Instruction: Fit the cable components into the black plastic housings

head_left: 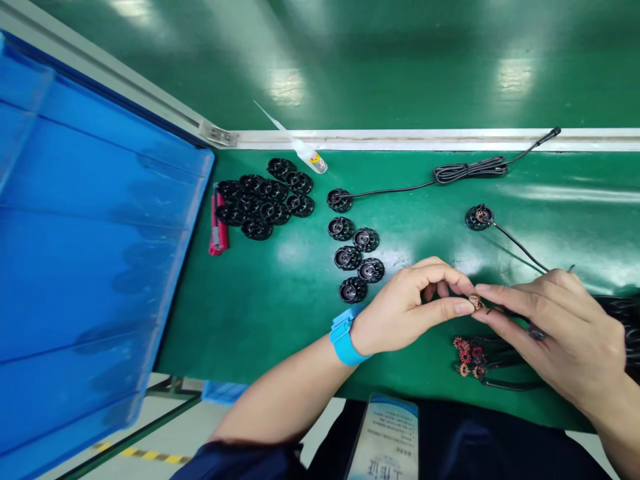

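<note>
Between thumb and forefinger, my left hand [415,307] pinches a small copper-wound stator [475,302] above the green table. My right hand [565,333] is closed at the stator's other side, thumb and forefinger on its thin wire leads [487,309]. A black cable runs back under that palm, partly hidden. Just below lies a cluster of similar red and copper stators [467,357] on black cables. Beyond my hands, a round black housing [479,217] holds a copper stator with its cable trailing toward my right hand.
Several black housings [353,258] stand in the table's middle. Another housing [339,200] has a bundled cable [470,170]. More housings [260,200] crowd beside a red utility knife [219,223]. A long-nozzled glue bottle [313,157] lies behind. A blue bin [100,267] borders the left.
</note>
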Demonstrator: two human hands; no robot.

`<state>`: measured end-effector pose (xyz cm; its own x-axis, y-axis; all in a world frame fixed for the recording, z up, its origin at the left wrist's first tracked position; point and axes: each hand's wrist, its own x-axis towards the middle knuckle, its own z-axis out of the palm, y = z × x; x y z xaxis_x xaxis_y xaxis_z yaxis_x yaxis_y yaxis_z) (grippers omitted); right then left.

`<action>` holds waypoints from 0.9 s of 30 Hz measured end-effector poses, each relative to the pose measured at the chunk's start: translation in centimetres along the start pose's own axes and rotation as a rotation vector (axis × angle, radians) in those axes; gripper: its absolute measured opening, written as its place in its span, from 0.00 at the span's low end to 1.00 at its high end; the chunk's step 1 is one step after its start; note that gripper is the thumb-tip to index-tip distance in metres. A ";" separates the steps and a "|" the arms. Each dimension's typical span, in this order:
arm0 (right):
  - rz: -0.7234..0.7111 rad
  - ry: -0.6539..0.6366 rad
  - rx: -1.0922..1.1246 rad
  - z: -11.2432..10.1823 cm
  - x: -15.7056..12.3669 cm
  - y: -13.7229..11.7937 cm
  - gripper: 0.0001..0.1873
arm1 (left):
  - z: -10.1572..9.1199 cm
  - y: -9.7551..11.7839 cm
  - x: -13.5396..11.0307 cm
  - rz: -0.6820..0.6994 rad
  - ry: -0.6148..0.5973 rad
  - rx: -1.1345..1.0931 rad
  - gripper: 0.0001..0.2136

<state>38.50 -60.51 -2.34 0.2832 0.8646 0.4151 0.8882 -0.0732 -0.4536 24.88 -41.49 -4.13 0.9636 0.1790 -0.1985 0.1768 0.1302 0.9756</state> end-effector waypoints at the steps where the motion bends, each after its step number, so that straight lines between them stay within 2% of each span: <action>1: 0.004 0.020 0.024 -0.2 -0.1 0.0 0.19 | 0.1 0.0 -0.1 0.005 0.007 -0.020 0.08; 5: 0.001 0.052 0.072 -0.7 -0.5 -0.1 0.20 | 0.3 0.0 -0.2 0.019 0.017 -0.067 0.10; 11: 0.021 0.013 0.109 -0.8 0.2 -0.5 0.07 | 0.6 0.0 -0.4 0.187 0.056 0.054 0.07; 16: 0.073 0.002 0.157 -0.6 0.4 -0.7 0.04 | 1.0 -0.6 -0.6 0.344 0.093 0.060 0.20; 20: 0.147 -0.017 0.233 -0.6 0.1 -0.8 0.04 | 1.3 -0.6 -0.7 0.385 0.116 0.085 0.15; 22: 0.241 -0.026 0.326 -0.8 -0.3 -0.6 0.04 | 1.1 -0.3 -0.8 0.412 0.138 0.142 0.15; 24: 0.426 -0.012 0.518 -1.1 -0.8 -0.2 0.02 | 0.5 0.3 -0.9 0.453 0.211 0.274 0.14; 27: 0.704 0.081 0.913 -1.5 -1.0 1.0 0.03 | -1.1 1.4 -1.6 0.501 0.348 0.663 0.12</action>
<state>39.59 -62.21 -2.03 0.6635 0.7382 -0.1216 -0.0582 -0.1111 -0.9921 23.40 -40.52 -2.53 0.8626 0.3630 0.3523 -0.0643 -0.6121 0.7882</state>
